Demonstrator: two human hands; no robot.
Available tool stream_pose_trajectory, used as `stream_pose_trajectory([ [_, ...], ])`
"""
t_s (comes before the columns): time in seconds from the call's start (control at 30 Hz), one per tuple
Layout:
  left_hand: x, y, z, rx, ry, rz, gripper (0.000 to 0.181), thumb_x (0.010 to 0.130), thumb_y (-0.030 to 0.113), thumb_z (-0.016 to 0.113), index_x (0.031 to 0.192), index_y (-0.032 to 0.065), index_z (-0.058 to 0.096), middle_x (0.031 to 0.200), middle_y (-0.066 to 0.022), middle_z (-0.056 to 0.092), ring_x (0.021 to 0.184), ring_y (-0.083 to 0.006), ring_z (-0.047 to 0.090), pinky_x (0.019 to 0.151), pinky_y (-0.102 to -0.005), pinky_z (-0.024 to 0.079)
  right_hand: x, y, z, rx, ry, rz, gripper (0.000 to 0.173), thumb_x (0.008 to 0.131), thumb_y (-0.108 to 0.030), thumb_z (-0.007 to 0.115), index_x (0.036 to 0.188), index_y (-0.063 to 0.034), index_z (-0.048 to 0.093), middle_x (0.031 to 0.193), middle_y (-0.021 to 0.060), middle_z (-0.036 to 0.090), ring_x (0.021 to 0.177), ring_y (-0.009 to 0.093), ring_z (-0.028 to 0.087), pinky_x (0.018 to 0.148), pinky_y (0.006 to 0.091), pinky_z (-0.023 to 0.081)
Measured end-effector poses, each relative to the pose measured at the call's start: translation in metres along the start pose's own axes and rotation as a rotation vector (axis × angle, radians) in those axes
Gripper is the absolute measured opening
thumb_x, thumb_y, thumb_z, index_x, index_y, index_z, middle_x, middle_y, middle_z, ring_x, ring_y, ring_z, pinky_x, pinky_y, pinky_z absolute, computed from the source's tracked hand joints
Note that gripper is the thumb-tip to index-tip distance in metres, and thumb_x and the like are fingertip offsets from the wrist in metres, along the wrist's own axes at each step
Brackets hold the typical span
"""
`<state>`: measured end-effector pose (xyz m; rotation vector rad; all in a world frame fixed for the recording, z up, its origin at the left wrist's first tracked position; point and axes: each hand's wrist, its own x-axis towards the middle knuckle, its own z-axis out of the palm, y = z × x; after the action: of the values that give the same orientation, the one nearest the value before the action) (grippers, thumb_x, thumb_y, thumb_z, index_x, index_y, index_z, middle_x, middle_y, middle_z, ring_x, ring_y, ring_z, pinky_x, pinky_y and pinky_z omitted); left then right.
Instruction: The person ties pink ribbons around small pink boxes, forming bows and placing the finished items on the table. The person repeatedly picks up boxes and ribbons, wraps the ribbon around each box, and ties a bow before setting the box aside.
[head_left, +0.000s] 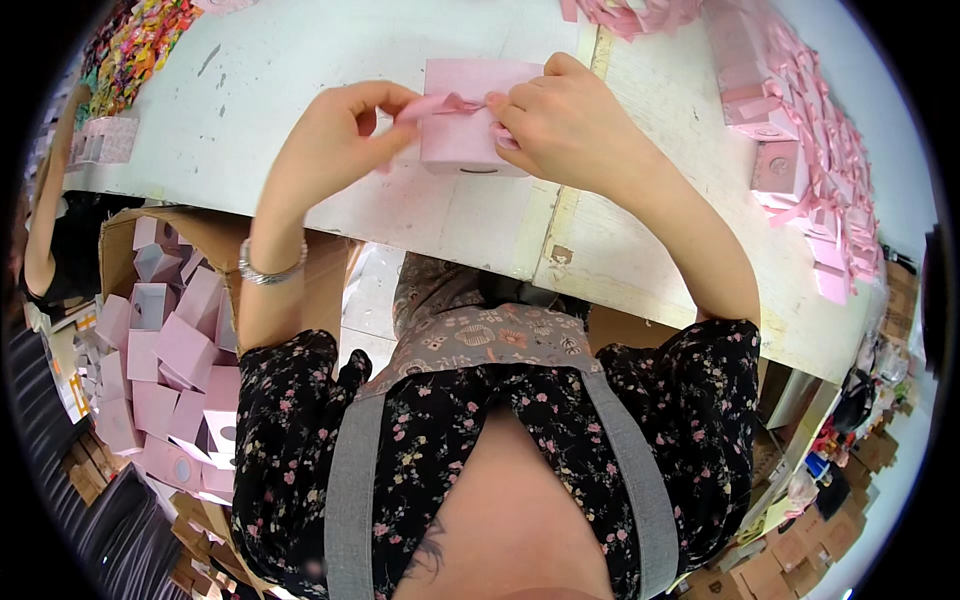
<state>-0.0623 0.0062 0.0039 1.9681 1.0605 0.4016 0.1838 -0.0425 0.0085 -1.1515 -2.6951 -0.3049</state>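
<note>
A pink cardboard gift box (457, 146) lies on the white tabletop in front of me, with a pink ribbon (448, 104) across it. The ribbon is gathered into a bow or knot near the middle of the box. My left hand (341, 142) is at the left side of the box and pinches a blurred stretch of ribbon between thumb and fingers. My right hand (551, 120) rests over the right part of the box, its curled fingers closed on the ribbon by the knot. The far right part of the box is hidden under that hand.
Ribbon-tied pink boxes (780, 169) are stacked at the right. Loose pink ribbons (637, 16) lie at the top. A large carton (124, 225) of pink boxes stands below the table's left edge. Colourful wrapped sweets (150, 37) and another person's arm (54, 187) are at the left.
</note>
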Motion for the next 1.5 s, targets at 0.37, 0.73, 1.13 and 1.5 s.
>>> stream_pose_trajectory([
  [0.37,-0.005,0.016,0.007,0.471,0.127,0.113,0.013,0.085,0.014,0.065,0.095,0.0053,0.066,0.07,-0.0005,0.061,0.063,-0.0116,0.056,0.061,-0.0249,0.044,-0.006,-0.002,0.006,0.044,0.103,0.051,0.031,0.076,-0.037,0.071,0.086,-0.0074,0.069,0.053,-0.0005,0.053,0.05,0.017,0.052,0.058,0.0297,0.038],
  [0.73,0.0,0.021,-0.014,-0.047,-0.347,-0.001,0.013,0.085,0.007,0.065,0.095,0.0002,0.069,0.087,-0.0057,0.071,0.076,-0.012,0.062,0.072,-0.0265,0.049,-0.007,-0.011,0.003,0.015,0.152,0.124,0.036,0.073,-0.041,0.071,0.072,-0.0064,0.062,0.052,0.0012,0.054,0.048,0.02,0.054,0.059,0.0319,0.04],
  [1.13,0.019,0.012,0.037,0.132,0.266,0.403,0.014,0.079,0.012,0.07,0.093,0.0122,0.073,0.072,-0.0027,0.059,0.061,-0.0176,0.055,0.056,-0.0286,0.046,-0.009,-0.024,0.018,0.104,0.397,0.408,0.026,0.084,-0.032,0.065,0.069,-0.0115,0.065,0.051,0.0004,0.055,0.045,0.019,0.055,0.053,0.0312,0.039],
  [1.5,0.055,0.006,0.039,0.231,0.185,0.798,0.014,0.073,0.012,0.072,0.083,0.0084,0.064,0.081,-0.0005,0.059,0.079,-0.0216,0.055,0.067,-0.0319,0.048,-0.014,0.005,0.009,0.593,0.249,0.583,0.022,0.088,-0.028,0.063,0.079,-0.0081,0.07,0.052,0.0025,0.054,0.046,0.019,0.053,0.053,0.03,0.043],
])
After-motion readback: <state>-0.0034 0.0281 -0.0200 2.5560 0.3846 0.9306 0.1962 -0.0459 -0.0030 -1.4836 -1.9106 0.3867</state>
